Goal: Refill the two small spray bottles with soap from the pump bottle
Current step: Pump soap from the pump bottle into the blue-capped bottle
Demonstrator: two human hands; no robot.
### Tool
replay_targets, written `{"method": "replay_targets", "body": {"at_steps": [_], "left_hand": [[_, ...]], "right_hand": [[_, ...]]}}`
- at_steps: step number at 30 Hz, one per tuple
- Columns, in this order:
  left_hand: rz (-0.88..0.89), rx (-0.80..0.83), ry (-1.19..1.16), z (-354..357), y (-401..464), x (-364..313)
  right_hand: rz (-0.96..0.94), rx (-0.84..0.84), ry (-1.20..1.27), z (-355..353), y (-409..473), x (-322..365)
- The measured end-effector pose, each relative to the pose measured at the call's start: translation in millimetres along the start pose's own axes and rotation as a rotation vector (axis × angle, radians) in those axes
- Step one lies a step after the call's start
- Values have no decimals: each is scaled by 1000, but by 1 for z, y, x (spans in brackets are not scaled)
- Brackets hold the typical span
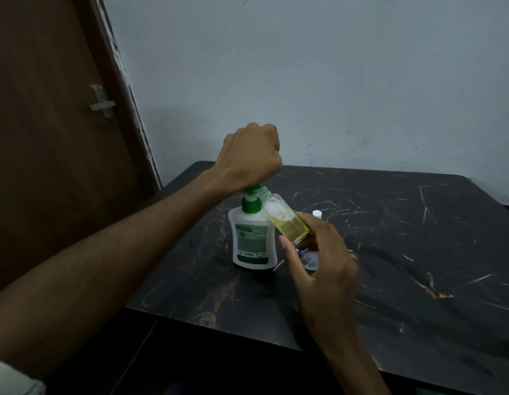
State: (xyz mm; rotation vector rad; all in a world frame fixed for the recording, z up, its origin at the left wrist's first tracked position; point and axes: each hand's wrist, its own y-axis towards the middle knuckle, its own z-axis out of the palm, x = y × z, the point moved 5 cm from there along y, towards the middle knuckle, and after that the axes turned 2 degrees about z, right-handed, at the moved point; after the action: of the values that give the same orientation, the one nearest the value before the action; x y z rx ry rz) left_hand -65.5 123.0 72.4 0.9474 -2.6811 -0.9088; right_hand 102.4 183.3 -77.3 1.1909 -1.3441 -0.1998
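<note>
While our fisted left hand is pressing the white green-topped pump bottle, our right hand is pinching the tilted, half-filled clear small spray bottle under its nozzle; the second bottle is waiting behind.

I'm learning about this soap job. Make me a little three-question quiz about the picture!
1. True or false: the left hand presses down on the pump bottle's green pump head.
2. What does the right hand hold? A) a sponge B) a small spray bottle C) a spoon
3. Fill in: the liquid in the small spray bottle looks ____, with foam above it.

Key:
1. True. The pump bottle stands on the dark table.
2. B. It is tilted, mouth up at the pump's nozzle.
3. Yellow.
</note>
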Motion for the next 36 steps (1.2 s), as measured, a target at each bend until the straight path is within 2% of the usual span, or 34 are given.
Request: {"method": "replay_targets", "body": {"at_steps": [19,36], "left_hand": [[15,-40,-34,3,4,3],[56,-36,43,-1,5,3]], "right_hand": [[4,-13,-12,-1,-1,1],[10,17,-9,2,-2,1]]}}
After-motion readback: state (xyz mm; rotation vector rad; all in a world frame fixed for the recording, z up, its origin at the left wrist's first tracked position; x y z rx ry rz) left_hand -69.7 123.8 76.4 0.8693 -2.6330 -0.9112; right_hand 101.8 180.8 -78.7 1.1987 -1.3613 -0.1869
